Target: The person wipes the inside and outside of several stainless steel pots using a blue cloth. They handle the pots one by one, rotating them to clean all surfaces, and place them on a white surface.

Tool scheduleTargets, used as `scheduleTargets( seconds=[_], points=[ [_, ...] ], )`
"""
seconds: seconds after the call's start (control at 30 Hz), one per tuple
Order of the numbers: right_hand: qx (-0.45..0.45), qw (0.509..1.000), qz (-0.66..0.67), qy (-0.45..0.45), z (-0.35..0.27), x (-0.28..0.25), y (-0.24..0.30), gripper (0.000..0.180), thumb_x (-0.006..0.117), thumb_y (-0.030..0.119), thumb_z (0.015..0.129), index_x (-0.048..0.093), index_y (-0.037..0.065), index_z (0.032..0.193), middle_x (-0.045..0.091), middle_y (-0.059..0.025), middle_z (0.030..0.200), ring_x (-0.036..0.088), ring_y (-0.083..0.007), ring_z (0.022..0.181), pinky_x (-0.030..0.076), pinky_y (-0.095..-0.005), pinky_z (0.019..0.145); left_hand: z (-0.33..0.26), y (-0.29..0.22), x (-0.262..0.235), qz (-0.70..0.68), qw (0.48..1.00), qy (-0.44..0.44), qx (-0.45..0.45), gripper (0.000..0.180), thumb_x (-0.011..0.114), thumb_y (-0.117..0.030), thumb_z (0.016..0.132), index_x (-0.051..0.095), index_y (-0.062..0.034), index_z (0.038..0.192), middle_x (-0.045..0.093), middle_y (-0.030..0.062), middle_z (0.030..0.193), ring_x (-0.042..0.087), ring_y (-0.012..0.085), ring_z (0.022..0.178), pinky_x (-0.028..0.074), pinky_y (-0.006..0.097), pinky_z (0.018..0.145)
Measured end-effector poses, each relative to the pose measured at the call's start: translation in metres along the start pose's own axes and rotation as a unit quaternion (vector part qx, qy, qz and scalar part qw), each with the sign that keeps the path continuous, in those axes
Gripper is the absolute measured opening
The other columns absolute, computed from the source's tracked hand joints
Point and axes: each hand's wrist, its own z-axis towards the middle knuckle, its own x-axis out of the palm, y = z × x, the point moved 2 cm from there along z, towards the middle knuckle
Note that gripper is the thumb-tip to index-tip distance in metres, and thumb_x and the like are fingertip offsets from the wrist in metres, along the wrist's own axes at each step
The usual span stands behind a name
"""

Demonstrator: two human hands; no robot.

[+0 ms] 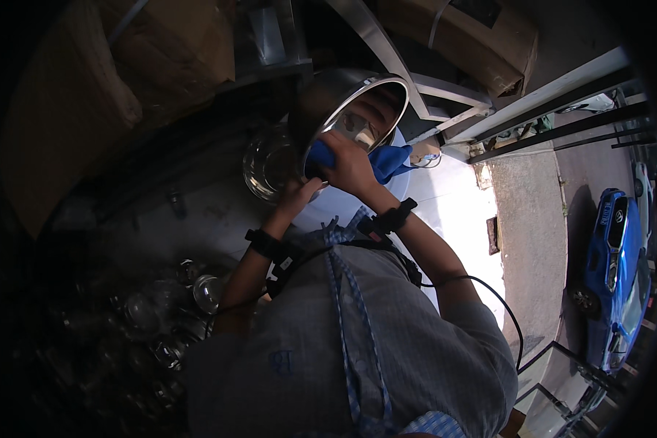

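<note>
A steel bowl [334, 102] sits tilted in the upper middle of the frame. Against its rim, the right hand [349, 166] closes around a blue cloth [388, 162]; the left hand [297, 198] is lower left, its grasp too shadowed to tell.

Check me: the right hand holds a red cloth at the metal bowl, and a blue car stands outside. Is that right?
Wrong on colour: the head view shows a blue cloth, not red. The rest stands: the right hand holds it at the metal bowl, and a blue car stands outside.
</note>
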Motion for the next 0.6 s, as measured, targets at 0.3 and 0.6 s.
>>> scheduleTargets(
  seconds=[0.3,0.6],
  points=[
    [0.075,0.973,-0.202,-0.087,-0.004,-0.014,-0.051,0.047,0.068,0.006,0.07,0.055,0.01,0.115,0.058,-0.0097,0.109,0.058,-0.0337,0.097,0.052,-0.0419,0.075,0.008,0.012,-0.012,0.029,0.997,0.062,-0.047,0.009,0.058,-0.004,0.077,0.058,0.0028,0.083,0.055,0.0032,0.068,0.057,0.0121,0.068,0.05,0.027,0.067],
    [0.015,0.999,-0.001,-0.03,-0.013,-0.007,-0.015,0.044,0.07,0.009,0.067,0.061,0.009,0.111,0.064,-0.0143,0.1,0.062,-0.0388,0.09,0.051,-0.0417,0.079,0.016,-0.001,0.009,0.015,0.997,0.075,-0.021,0.033,0.056,-0.002,0.075,0.054,0.0032,0.108,0.059,0.0073,0.094,0.062,0.0175,0.081,0.056,0.03,0.073]
  ],
)
